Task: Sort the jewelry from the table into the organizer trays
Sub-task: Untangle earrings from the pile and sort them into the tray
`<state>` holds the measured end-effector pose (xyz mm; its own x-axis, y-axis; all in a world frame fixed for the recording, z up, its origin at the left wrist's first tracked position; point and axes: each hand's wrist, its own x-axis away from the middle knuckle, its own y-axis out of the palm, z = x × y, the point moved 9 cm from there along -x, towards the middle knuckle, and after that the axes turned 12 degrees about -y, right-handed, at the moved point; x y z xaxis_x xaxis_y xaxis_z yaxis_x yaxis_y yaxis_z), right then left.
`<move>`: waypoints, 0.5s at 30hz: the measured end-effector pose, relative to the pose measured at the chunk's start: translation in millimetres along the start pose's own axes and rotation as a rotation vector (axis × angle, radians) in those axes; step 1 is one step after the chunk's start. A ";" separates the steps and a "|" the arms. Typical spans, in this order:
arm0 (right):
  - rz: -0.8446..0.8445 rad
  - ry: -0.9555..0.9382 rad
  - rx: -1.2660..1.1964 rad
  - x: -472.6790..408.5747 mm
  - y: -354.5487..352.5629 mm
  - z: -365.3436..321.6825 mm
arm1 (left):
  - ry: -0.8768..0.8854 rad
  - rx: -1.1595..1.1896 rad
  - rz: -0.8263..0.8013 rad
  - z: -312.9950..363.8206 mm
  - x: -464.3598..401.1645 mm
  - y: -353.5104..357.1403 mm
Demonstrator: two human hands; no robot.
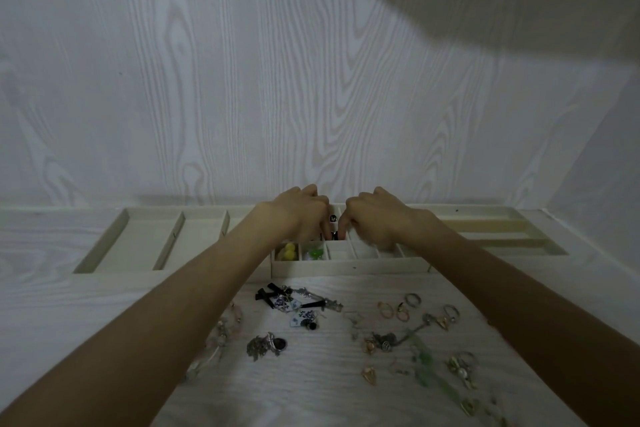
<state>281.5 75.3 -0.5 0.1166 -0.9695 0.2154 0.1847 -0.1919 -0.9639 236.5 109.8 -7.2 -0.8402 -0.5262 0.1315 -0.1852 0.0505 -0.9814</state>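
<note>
Both hands reach over the small-compartment organizer tray (pixel 346 267) at the back of the table. My left hand (pixel 301 215) and my right hand (pixel 375 218) have curled fingers that meet on a small black piece (pixel 334 235) above a middle compartment. Another black piece (pixel 333 218) lies in a cell just behind. Yellow pieces (pixel 290 251) and green pieces (pixel 314 254) fill two front cells. Loose jewelry lies on the table in front: black bow earrings (pixel 270 295), gold rings (pixel 398 308), a dark brooch (pixel 266 345), a green beaded strand (pixel 426 360).
A wide tray with long compartments (pixel 138 243) lies to the left, and a tray with long horizontal slots (pixel 502 236) to the right. A wood-grain wall (pixel 277 80) rises right behind the trays. More gold earrings (pixel 460 367) lie near the front right.
</note>
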 end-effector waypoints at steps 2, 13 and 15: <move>0.000 0.003 -0.002 0.3 0.3 0.5 | -0.001 0.005 -0.007 -0.5 -0.2 0.2; 0.192 0.035 -0.365 44.7 -20.5 1.8 | -0.068 0.292 0.160 -17.4 43.9 -39.2; 0.227 0.032 -0.412 65.6 -18.3 -1.5 | -0.078 0.379 0.180 -20.8 69.3 -42.0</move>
<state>284.3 15.0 31.0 0.0777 -0.9970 -0.0065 -0.2455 -0.0129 -0.9693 175.5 88.9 46.1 -0.7984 -0.6006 -0.0435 0.1737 -0.1605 -0.9716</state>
